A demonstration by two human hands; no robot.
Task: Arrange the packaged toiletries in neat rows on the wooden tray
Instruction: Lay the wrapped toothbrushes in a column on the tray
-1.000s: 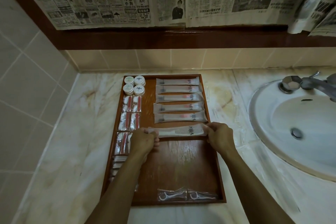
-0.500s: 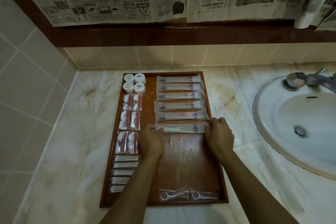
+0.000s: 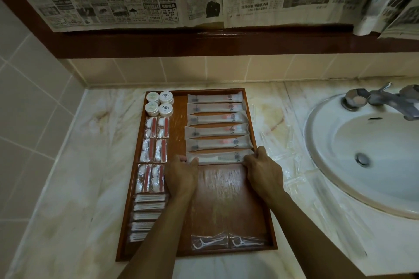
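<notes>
translucent comb packet (image 3: 218,157) pinched between left hand (image 3: 181,176) and right hand (image 3: 264,171)

Bare brown wooden tray floor (image 3: 229,206) open just behind both grips. Ahead, frosted long sachets (image 3: 215,130) packed in rows. Left of the left grip, red-and-white clear packets (image 3: 150,178) close.

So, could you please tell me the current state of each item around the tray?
Comb packet: flat on tray, pinched at both ends.
Left hand: pinching the packet's left end.
Right hand: pinching its right end.
Five toothbrush packets: lying in a row.
Wooden tray: partly filled.
Sink: basin dry, as far as visible.
</notes>
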